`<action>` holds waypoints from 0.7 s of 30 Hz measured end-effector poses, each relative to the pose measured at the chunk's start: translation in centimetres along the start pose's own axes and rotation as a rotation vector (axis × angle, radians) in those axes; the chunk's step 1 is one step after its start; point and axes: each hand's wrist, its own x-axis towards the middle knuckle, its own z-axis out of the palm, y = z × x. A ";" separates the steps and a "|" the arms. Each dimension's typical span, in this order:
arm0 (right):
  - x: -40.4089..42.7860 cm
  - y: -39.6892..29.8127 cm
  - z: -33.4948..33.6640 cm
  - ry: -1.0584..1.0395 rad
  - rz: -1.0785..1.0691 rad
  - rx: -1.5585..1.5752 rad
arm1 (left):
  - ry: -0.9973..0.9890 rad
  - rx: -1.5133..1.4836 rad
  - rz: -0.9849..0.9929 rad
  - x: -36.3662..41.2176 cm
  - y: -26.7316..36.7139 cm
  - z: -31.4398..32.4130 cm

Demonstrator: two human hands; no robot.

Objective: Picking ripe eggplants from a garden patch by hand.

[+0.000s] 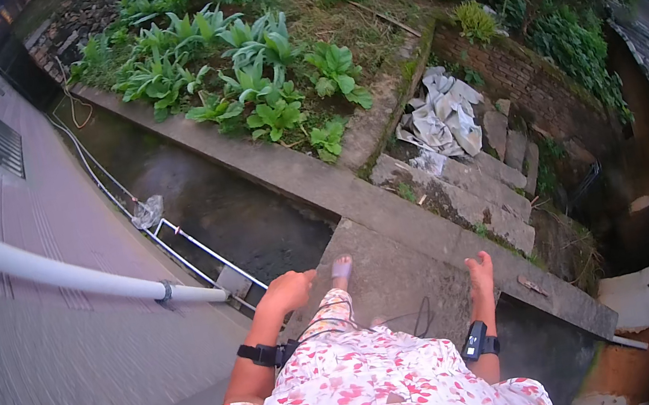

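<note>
My left hand (290, 290) hangs in front of my body on the left, beside white pipes (213, 254); nothing is seen in it, and its finger pose is hard to make out. On the right, my right hand (480, 271) is held over the concrete slab (393, 262), fingers apart and holding nothing. Black straps with small devices circle both forearms. A thin black cable (426, 318) runs across my waist. One foot in a light slip-on sandal (341, 267) rests on the slab.
A sunken wet channel (199, 192) lies left of the concrete ledge (267, 170). Leafy plants (260, 77) grow beyond it. Stone steps (460, 198) with crumpled pale sheeting (446, 116) drop away at right. A tiled wall (39, 285) with a thick white pipe (61, 262) stands left.
</note>
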 end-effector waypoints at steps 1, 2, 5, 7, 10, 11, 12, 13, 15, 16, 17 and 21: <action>0.6 -0.6 0.4 0.031 0.028 -0.071 | 0.014 -0.001 0.004 1.2 -0.4 -0.9; 1.0 -1.1 0.7 0.065 0.058 -0.143 | 0.025 -0.003 0.010 2.3 -0.7 -2.1; 4.6 -1.1 1.3 0.121 0.154 -0.128 | 0.012 -0.003 0.038 6.2 -1.9 -4.8; 7.4 -0.1 1.6 0.134 0.191 -0.073 | 0.097 0.000 0.111 8.2 -2.8 -6.2; 7.1 -5.0 4.0 0.115 0.256 0.027 | 0.087 -0.065 0.081 10.7 -4.3 -8.8; 6.7 -7.4 5.2 0.097 0.289 0.072 | 0.076 -0.063 0.089 11.8 -5.1 -9.6; 6.7 -8.5 6.1 0.109 0.302 0.069 | 0.082 -0.012 0.080 12.5 -5.9 -10.1; 6.7 -9.4 7.0 0.084 0.259 0.081 | 0.088 0.038 0.070 13.2 -6.4 -10.5; 7.2 -10.9 8.0 0.059 0.224 0.087 | 0.025 0.085 0.032 14.5 -7.0 -11.6; 7.4 -11.4 8.3 0.043 0.262 0.093 | -0.025 0.133 -0.011 15.1 -7.1 -12.0; 7.8 -11.7 8.7 0.027 0.296 0.102 | -0.030 0.074 0.003 15.9 -7.4 -11.9; 10.5 -11.9 8.6 0.023 0.338 0.196 | -0.149 -0.068 0.100 19.2 -6.8 -12.6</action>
